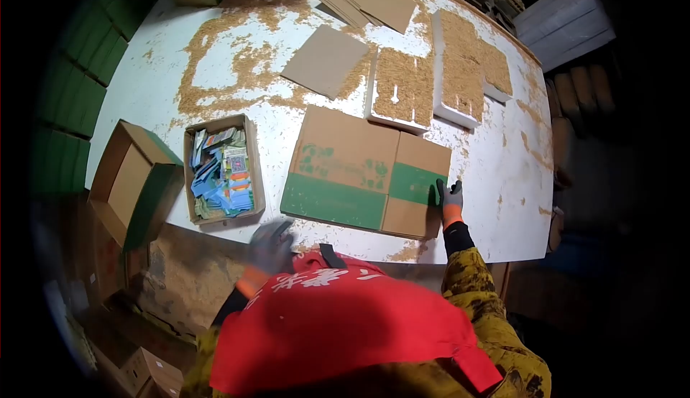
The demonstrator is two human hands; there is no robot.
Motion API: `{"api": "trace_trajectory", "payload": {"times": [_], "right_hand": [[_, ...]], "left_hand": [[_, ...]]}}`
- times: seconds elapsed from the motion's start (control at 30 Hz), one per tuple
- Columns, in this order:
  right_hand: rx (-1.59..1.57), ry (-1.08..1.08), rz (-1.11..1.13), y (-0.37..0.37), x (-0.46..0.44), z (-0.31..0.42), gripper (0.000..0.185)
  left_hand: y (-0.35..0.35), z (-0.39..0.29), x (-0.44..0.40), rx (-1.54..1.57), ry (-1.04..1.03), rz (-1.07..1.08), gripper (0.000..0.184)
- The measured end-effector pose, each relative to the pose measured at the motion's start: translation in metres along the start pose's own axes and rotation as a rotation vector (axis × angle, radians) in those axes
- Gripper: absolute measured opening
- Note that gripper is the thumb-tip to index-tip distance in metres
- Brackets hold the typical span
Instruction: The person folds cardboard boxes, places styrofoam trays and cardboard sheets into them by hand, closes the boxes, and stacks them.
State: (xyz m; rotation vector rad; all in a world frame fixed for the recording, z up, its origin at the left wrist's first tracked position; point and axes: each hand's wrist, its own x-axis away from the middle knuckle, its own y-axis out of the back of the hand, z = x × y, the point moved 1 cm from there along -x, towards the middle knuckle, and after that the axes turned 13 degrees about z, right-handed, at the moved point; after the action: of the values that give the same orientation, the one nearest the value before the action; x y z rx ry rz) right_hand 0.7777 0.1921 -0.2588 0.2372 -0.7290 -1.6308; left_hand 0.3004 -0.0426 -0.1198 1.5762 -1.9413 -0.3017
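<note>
A flattened cardboard carton (338, 172) with a green band and green print lies on the white table in front of me. My right hand (451, 195), in a grey and orange glove, rests at its right edge with thumb and finger apart, touching the cardboard. My left hand (269, 246), gloved alike, is smeared by motion near the table's front edge, below the carton's left corner. How its fingers are set is unclear. Just beyond it stands an open cardboard box (260, 190) filled with colourful printed cards or packets (223, 175).
At the table's left edge an empty open carton (133, 182) leans tilted. Flat cardboard sheets (327, 60) and white blocks topped with brown shreds (402, 85) lie farther back. Loose shreds (194, 89) litter the white table (503, 211). Green boxes (68, 103) are stacked at left.
</note>
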Motion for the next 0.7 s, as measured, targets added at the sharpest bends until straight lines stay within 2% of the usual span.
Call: {"api": "trace_trajectory", "payload": {"times": [0.03, 0.1, 0.17, 0.23, 0.27, 0.3, 0.37, 0.4, 0.47, 0.57, 0.6, 0.63, 0.67, 0.7], "right_hand": [[0.041, -0.022, 0.001, -0.004, -0.019, -0.016, 0.075], [0.016, -0.066, 0.050, -0.008, -0.020, -0.003, 0.086], [0.007, -0.144, 0.096, -0.010, -0.021, -0.003, 0.092], [-0.100, -0.029, 0.148, -0.018, 0.002, 0.012, 0.080], [-0.186, 0.035, 0.140, -0.020, 0.034, 0.041, 0.070], [-0.172, 0.043, 0.186, -0.014, 0.042, 0.028, 0.059], [-0.024, 0.008, 0.124, -0.010, 0.071, 0.010, 0.038], [-0.075, 0.004, 0.105, -0.008, 0.079, 0.006, 0.038], [-0.176, -0.003, 0.071, -0.002, 0.093, 0.004, 0.039], [-0.203, 0.162, -0.009, 0.023, 0.093, 0.060, 0.043], [-0.522, 0.156, 0.051, 0.026, 0.083, 0.064, 0.039], [-0.793, 0.018, 0.171, 0.044, 0.082, 0.093, 0.036], [-0.777, 0.044, 0.248, 0.063, 0.083, 0.119, 0.036], [-0.760, 0.073, 0.324, 0.078, 0.080, 0.135, 0.037]], "left_hand": [[-0.006, -0.017, -0.033, -0.163, -0.163, -0.146, 0.067], [-0.008, -0.048, -0.097, -0.531, -0.042, -0.497, 0.084], [-0.027, -0.006, -0.160, -0.428, 0.229, -0.528, 0.097], [-0.039, 0.006, -0.175, 0.064, 0.379, -0.247, 0.099], [-0.048, 0.010, -0.171, -0.033, 0.366, -0.273, 0.095], [-0.054, 0.021, -0.166, -0.139, 0.349, -0.296, 0.092], [-0.064, 0.040, -0.145, 0.056, 0.272, -0.372, 0.083], [-0.068, 0.034, -0.130, 0.046, 0.305, -0.392, 0.079], [-0.085, 0.039, -0.111, 0.015, 0.364, -0.419, 0.081], [-0.086, 0.026, -0.110, 0.138, 0.370, -0.466, 0.085], [-0.085, 0.046, -0.117, 0.162, 0.332, -0.506, 0.086], [-0.082, 0.055, -0.123, 0.186, 0.291, -0.546, 0.088], [-0.060, 0.007, -0.116, 0.181, 0.264, -0.636, 0.089], [-0.047, 0.009, -0.121, -0.414, 0.456, -0.690, 0.087]]}}
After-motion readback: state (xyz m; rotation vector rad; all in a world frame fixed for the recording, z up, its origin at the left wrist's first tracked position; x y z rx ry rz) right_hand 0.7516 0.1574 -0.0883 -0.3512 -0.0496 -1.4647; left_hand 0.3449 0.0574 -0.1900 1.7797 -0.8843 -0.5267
